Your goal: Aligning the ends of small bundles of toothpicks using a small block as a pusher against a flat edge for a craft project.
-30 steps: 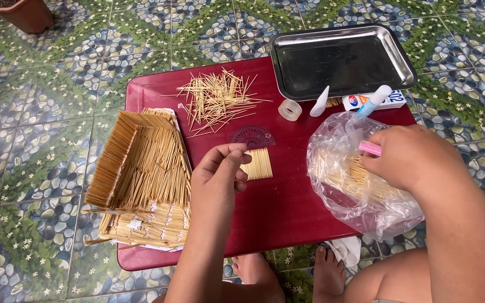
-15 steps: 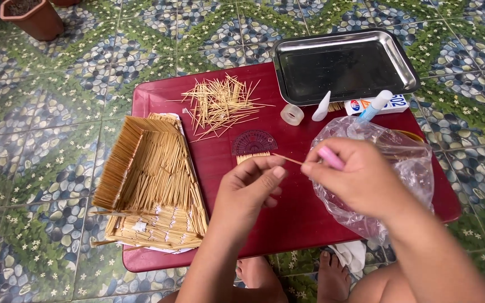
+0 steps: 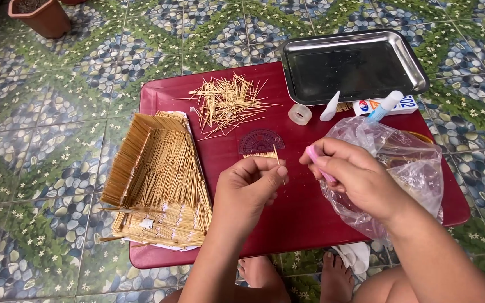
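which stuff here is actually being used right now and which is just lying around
In use: left hand pinching a toothpick; right hand holding a pink tool; toothpick model.
Lying about: steel tray, tape roll, plastic bag, flower pot.

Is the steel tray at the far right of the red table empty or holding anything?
Empty. The steel tray shows only its bare, dark reflective bottom; the loose toothpicks lie on the red table beside it.

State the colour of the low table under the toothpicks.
Dark red low table, seen clearly in the head view.
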